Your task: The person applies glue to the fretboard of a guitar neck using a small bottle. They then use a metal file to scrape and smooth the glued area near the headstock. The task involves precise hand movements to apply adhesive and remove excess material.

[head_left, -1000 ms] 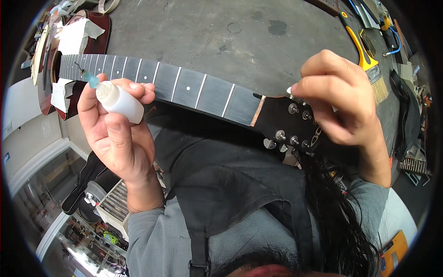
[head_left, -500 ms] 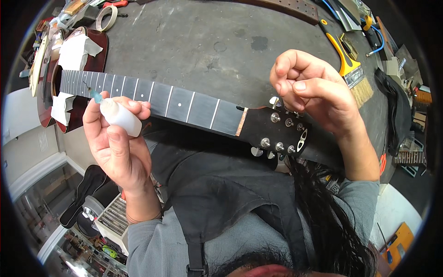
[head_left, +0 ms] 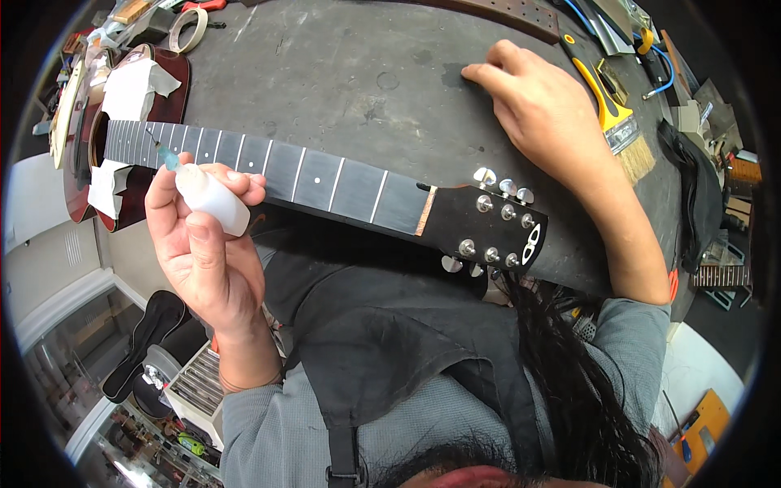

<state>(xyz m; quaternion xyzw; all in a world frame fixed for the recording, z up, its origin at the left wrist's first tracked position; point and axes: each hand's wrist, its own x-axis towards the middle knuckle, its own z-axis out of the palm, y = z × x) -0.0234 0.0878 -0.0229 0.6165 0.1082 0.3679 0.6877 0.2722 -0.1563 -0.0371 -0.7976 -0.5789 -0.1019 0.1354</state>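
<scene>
My left hand (head_left: 207,256) grips a small white squeeze bottle (head_left: 213,202) between thumb and fingers. Its pale-blue needle tip (head_left: 167,158) points up and away, over the fretboard (head_left: 281,171) of a guitar lying across the bench. The guitar's dark red body (head_left: 175,73) is at the left, with white paper pieces (head_left: 130,89) on it. At the right end is the black headstock (head_left: 504,224) with metal tuners; bare wood shows at the nut slot (head_left: 426,213). Beyond the headstock, my right hand (head_left: 541,106) reaches palm down, index finger stretched to a dark patch on the bench; other fingertips are hidden.
A yellow-handled paintbrush (head_left: 606,102) lies just right of my right hand. At the back left is a roll of tape (head_left: 189,31); a drilled brown wooden bar (head_left: 504,15) lies along the far side. Clutter and a blue hose (head_left: 674,73) line the right of the dark bench (head_left: 325,73).
My right hand has moved from above the tuners, where its fingers were curled near the thumb, away to the bench top and turned palm down. My left hand and bottle are nearly still.
</scene>
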